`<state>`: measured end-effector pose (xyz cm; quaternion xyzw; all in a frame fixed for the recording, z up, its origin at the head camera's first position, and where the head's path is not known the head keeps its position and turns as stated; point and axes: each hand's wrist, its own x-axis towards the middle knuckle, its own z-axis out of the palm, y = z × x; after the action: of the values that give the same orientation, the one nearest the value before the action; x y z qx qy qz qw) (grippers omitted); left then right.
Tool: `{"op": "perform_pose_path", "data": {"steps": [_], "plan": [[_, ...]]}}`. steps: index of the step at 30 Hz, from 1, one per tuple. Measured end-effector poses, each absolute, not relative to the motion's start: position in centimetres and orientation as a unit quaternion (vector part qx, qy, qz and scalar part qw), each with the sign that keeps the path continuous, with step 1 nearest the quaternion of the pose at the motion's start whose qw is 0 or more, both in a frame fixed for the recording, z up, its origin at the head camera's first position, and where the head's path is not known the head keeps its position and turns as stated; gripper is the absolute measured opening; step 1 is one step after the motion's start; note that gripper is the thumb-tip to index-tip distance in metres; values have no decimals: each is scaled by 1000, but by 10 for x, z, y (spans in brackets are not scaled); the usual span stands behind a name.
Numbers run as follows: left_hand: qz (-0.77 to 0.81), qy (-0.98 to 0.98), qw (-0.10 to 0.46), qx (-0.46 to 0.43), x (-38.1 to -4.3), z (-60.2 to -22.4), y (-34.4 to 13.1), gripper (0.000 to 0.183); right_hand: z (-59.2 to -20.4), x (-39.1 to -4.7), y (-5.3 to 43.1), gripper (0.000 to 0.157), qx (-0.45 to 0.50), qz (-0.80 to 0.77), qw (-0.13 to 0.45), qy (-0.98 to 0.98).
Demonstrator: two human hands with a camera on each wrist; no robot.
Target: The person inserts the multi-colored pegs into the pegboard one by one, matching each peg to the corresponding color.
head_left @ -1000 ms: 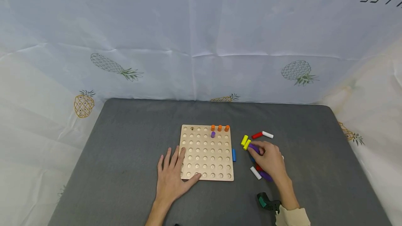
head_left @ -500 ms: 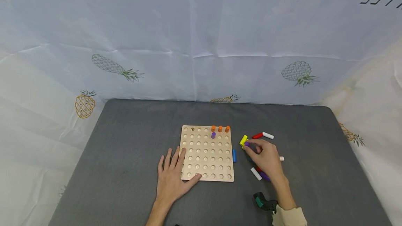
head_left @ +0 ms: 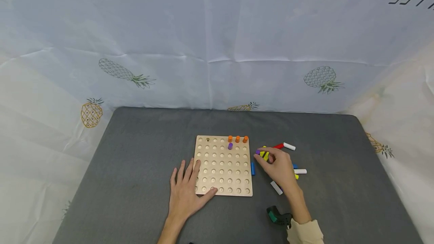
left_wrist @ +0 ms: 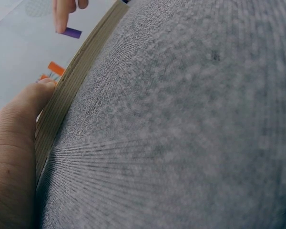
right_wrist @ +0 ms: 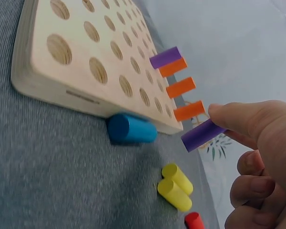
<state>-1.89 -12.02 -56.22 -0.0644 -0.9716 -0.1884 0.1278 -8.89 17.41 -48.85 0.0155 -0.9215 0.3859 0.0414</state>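
Observation:
My right hand (head_left: 278, 165) pinches a purple peg (right_wrist: 202, 135) between thumb and index finger, just right of the wooden pegboard (head_left: 217, 178). The peg is held above the table, with its other fingers curled in the right wrist view. My left hand (head_left: 185, 193) lies spread over the board's lower left corner, fingers straight, thumb on the front edge. Three orange pegs (right_wrist: 181, 88) stand in the far row at the right, and one purple peg (head_left: 230, 146) stands in the second row. The board's other holes hold no pegs.
A blue peg (right_wrist: 131, 129) lies against the board's right side. Two yellow pegs (right_wrist: 175, 193), a red peg (head_left: 278, 146) and white pegs (head_left: 289, 146) lie loose to the right, some partly hidden by my hand. A dark device (head_left: 278, 215) is at my right wrist.
My right hand has taken the purple peg from the loose pile and carried it left toward the board, past the yellow pegs. The left hand has stayed in place.

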Motion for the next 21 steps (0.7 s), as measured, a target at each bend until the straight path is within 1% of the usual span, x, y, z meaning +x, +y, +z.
{"op": "perform_pose_path", "data": {"steps": [10,21], "plan": [[-189,-971,130,-64,-19,-562,-120,107,-485,-96,158,26,17,408,26,-913],[-193,-972,120,-59,-18,-560,-119,107,-488,-104,143,31,46,451,28,-891]]}}
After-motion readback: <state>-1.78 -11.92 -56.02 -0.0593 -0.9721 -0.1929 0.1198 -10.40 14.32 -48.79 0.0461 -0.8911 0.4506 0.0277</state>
